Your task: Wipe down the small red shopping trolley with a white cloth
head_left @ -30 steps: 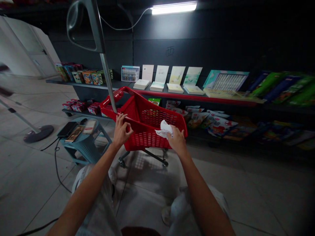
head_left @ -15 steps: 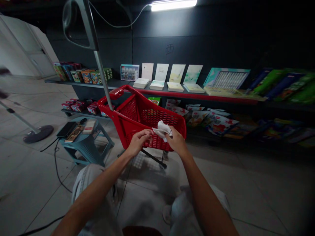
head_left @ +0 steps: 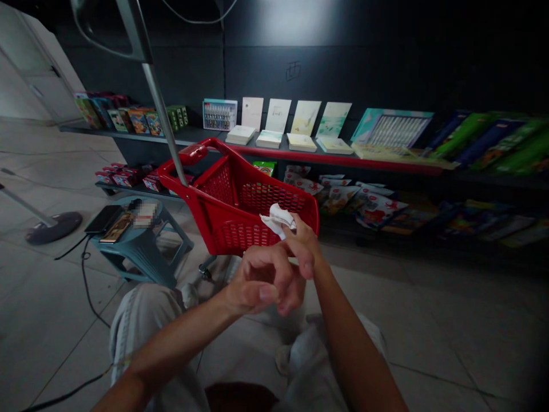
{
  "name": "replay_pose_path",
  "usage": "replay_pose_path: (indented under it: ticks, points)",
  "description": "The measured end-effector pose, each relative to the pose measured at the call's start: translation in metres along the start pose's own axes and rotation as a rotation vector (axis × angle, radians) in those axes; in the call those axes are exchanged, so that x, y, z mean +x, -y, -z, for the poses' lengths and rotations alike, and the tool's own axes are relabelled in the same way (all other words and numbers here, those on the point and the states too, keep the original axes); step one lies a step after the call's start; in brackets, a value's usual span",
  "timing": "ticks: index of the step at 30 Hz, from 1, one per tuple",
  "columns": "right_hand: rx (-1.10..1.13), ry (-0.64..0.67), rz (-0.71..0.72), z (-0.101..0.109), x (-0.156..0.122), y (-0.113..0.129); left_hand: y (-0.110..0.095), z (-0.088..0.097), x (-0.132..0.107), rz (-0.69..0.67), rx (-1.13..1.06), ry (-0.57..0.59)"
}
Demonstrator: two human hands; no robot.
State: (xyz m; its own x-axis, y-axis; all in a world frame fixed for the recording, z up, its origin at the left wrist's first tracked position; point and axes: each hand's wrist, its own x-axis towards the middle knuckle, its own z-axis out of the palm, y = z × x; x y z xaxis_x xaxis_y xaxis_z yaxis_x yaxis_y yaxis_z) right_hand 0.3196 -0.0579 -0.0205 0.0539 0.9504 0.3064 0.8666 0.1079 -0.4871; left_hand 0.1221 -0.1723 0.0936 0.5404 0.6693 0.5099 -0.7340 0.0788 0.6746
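My right hand (head_left: 303,247) pinches a crumpled white tissue (head_left: 278,220) between its fingertips, just in front of the near wall of a red plastic shopping trolley basket (head_left: 234,239). My left hand (head_left: 263,283) sits lower and closer to me, its fingers curled and touching the right hand's wrist area, with nothing visible in them. Neither hand touches the basket. A long metal pole (head_left: 160,117) rises from the basket's corner to a grey loop handle (head_left: 107,28). The trolley's wheels are mostly hidden behind my forearms.
Low dark shelves (head_left: 338,162) hold books, cards and colourful packets behind the trolley. To the left stand a teal plastic stool (head_left: 139,252) bearing a phone and booklet, and a floor fan base (head_left: 54,227). A black cable (head_left: 88,292) crosses the tiled floor.
My left hand has left the basket's rim and now curls lower, against my right hand. The tissue stays in my right hand, and the view has turned slightly right.
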Motion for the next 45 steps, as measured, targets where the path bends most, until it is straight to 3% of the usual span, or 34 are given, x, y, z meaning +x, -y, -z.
replay_pose_path:
  ticks: [4, 9, 12, 18, 23, 26, 30, 32, 34, 36, 39, 41, 45]
  points:
    - [0.067, 0.027, -0.093, 0.000, 0.001, 0.000, 0.008, 0.004, -0.006, -0.061, 0.016, 0.047]
    - [0.058, 0.018, -0.083, 0.002, 0.001, 0.002, -0.002, 0.000, -0.003, -0.187, -0.075, 0.164]
    - [0.072, 0.012, -0.070, 0.004, -0.001, 0.005, -0.005, 0.000, -0.004, -0.189, -0.083, 0.168]
    - [0.081, 0.012, -0.071, 0.002, -0.001, 0.003, 0.004, 0.007, -0.008, -0.032, 0.068, 0.025]
    - [0.049, 0.014, -0.082, 0.002, 0.000, 0.002, -0.002, 0.006, -0.006, -0.115, 0.121, 0.075]
    - [0.010, 0.042, -0.105, 0.005, 0.001, 0.004, -0.009, 0.012, 0.002, -0.167, 0.409, 0.095]
    - [-0.055, 0.050, -0.174, 0.007, 0.004, 0.000, 0.001, 0.047, 0.011, -0.187, 1.229, 0.056]
    - [-0.059, 0.030, -0.190, 0.006, 0.006, -0.004, 0.013, 0.080, 0.009, -0.176, 1.641, -0.018]
    - [-0.045, 0.019, -0.171, 0.005, 0.007, -0.006, 0.022, 0.119, 0.001, -0.076, 1.944, -0.080]
    - [-0.029, 0.018, -0.139, 0.006, 0.007, -0.009, 0.026, 0.156, -0.007, 0.047, 2.100, -0.035]
    - [-0.006, 0.016, -0.112, 0.009, 0.007, -0.013, 0.025, 0.192, -0.011, 0.128, 2.205, 0.167]
    - [0.007, 0.021, -0.119, 0.010, 0.008, -0.016, 0.021, 0.201, -0.011, 0.117, 2.211, 0.198]
    - [0.026, 0.030, -0.141, 0.010, 0.010, -0.021, 0.012, 0.199, -0.010, 0.083, 2.206, 0.238]
